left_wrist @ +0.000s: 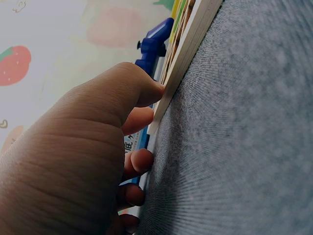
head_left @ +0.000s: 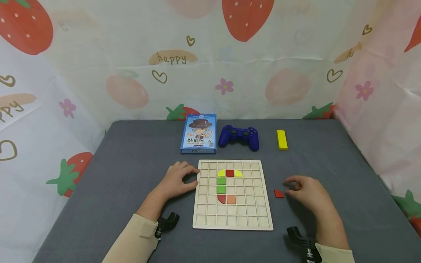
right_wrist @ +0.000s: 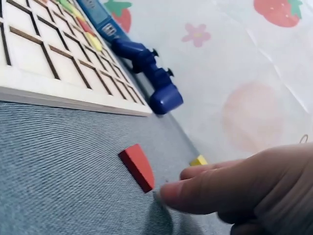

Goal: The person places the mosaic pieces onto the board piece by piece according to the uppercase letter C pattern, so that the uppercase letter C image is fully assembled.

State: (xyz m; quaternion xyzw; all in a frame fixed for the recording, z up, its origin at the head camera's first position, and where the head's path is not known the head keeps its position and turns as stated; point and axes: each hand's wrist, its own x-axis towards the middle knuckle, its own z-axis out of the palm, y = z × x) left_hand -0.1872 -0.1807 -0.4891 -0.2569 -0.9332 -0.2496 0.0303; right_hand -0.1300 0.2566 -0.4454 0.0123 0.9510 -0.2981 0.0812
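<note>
Left hand (head_left: 177, 179): rested on the grey table (head_left: 125, 175) at the left edge of the wooden grid board (head_left: 232, 219), thumb and fingertips pressed against that edge, fingers loosely bent and gripping nothing; judged to be steadying the board so it would not slide

Blue card box (head_left: 198, 133): lay flat at the far side, just beyond the board's far-left corner, out of the working area

Wooden grid board: lay flat at centre; held in its cells a yellow quarter-round (head_left: 221, 172), a red square (head_left: 230, 172) and a second yellow quarter-round (head_left: 238, 173) in one row, two green squares (head_left: 221, 185) below the first, then a red quarter-round (head_left: 222, 198) beside an orange square (head_left: 231, 199)

Blue game controller (head_left: 239, 137): far side, just right of the box

Red quarter-round piece (head_left: 279, 193): loose on the table, just right of the board, apart from it

Yellow block (head_left: 281, 139): far right, well apart from the board

Right hand (head_left: 307, 193): hovered just right of the red piece, fingers curled toward it, tips near it but not closed on it; wrist view showed a finger (right_wrist: 205, 188) just beside the piece (right_wrist: 138, 166), contact not certain
</note>
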